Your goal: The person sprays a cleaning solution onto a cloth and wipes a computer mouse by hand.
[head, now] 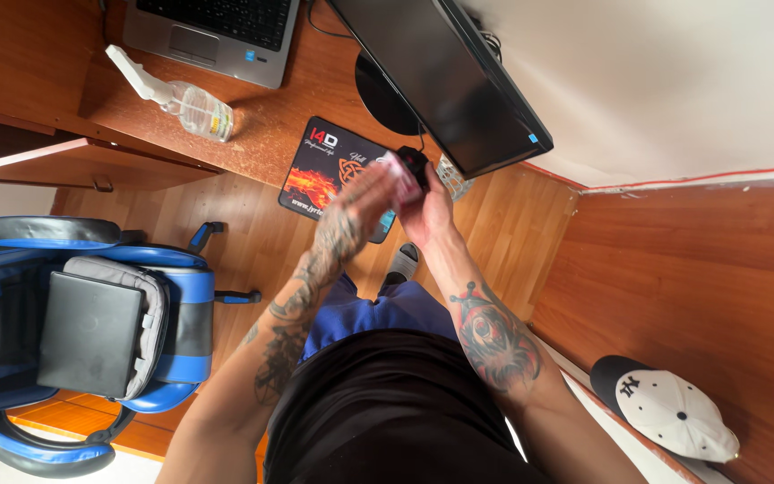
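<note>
my right hand (427, 211) is wrapped around a small black mouse (414, 163), holding it up off the desk (262, 116), fingers curled under and behind it. my left hand (365, 193) lies flat across the front of it, fingers straight and pressed together, pushing a pale cloth or wipe (393, 170) against the mouse; the cloth hides most of the mouse, so i can't tell how much of my palm touches it. the mouse hangs just above the near edge of the printed mouse pad (320, 166), right under the lower corner of the dark monitor (445, 76), which crowds in close over my knuckles. a cable runs from the mouse up behind the screen. further left on the desk a clear spray bottle (181, 99) lies on its side, and past it sits a laptop (212, 27). a blue and black chair (91, 332) stands well off to my left, and a white cap with a dark brim (674, 408) rests on the ledge at my right.
</note>
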